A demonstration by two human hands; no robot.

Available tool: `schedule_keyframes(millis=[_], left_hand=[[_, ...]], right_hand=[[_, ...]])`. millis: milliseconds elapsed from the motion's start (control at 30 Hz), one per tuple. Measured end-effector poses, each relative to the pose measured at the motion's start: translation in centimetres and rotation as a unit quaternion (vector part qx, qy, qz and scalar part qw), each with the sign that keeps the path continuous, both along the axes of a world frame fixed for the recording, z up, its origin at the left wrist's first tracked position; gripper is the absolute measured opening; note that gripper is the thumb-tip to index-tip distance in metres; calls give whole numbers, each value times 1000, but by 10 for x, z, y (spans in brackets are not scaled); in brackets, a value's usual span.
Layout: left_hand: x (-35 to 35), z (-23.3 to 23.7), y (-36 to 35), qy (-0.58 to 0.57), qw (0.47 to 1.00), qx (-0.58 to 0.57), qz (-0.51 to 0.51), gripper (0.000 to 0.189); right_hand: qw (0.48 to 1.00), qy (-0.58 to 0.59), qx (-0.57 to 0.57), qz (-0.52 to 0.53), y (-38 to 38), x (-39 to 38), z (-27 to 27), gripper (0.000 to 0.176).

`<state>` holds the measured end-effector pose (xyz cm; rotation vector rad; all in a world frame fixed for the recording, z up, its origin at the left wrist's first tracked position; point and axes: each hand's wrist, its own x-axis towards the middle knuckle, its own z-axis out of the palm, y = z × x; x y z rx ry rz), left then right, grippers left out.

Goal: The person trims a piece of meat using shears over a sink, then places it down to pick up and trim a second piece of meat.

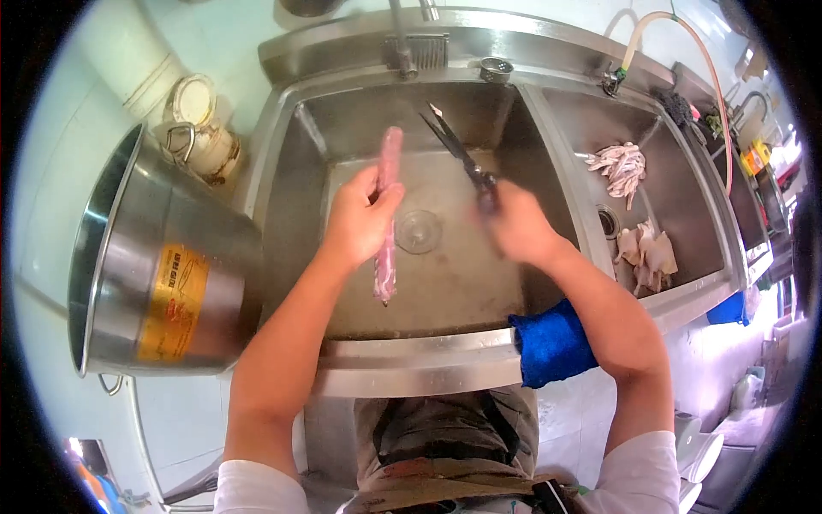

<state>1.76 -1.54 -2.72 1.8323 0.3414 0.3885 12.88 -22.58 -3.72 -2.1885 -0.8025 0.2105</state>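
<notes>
My left hand (364,214) is closed around a long pink strip of raw meat, which looks like a poultry neck (387,265). It is held upright over the large sink basin (462,295), sticking out above and below my fingers. In my right hand (518,223) are dark scissors (462,154), gripped by the handles, with the blades slightly apart and pointing up and left. A small pale scrap shows by one blade tip. The scissors and the meat are apart. My right hand is a little blurred.
The smaller basin (565,128) on the right holds a pile of pale meat strips (618,167) and several skin-covered pieces (646,257). A blue cloth (552,343) hangs over the front rim. On the left stands a large steel pot (218,295). A hose (711,77) arches at upper right.
</notes>
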Motion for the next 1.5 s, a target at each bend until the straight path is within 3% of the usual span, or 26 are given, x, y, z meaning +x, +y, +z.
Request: schedule_keyframes(millis=[233, 633, 733, 867, 967, 1033, 1133, 1267, 1300, 1400, 1500], left_hand=[[2, 5, -5, -31, 999, 34, 5, 27], [-4, 12, -14, -88, 996, 21, 13, 24], [-4, 12, -14, -102, 994, 41, 15, 23], [-6, 16, -15, -76, 995, 65, 14, 24], [-3, 14, -17, -102, 994, -26, 3, 30], [-5, 23, -17, -33, 996, -75, 15, 33], [-5, 32, -11, 66, 986, -153, 25, 37], [2, 30, 4, 122, 916, -372, 83, 46], [6, 9, 23, 88, 906, -412, 34, 41], [8, 0, 35, 15, 894, -447, -38, 35], [4, 6, 35, 8, 885, -463, -55, 28]], right_hand=[[974, -218, -61, 10, 0, 1, -15, 25], [946, -318, -53, -33, 0, 11, -14, 27], [933, -352, -46, -56, 0, 21, -19, 15], [948, -315, -29, -40, -4, 27, -19, 14], [975, -218, -34, -29, -3, 29, -23, 13], [987, -145, -64, -26, 0, 19, -16, 14], [987, -133, -86, -4, 3, -2, -3, 21], [992, -121, -39, 17, 1, 9, -28, 20], [997, -58, -34, 33, 1, 6, -20, 21], [995, -18, -49, 80, 1, 2, -18, 21], [984, -71, -92, 135, 1, -1, -19, 21]])
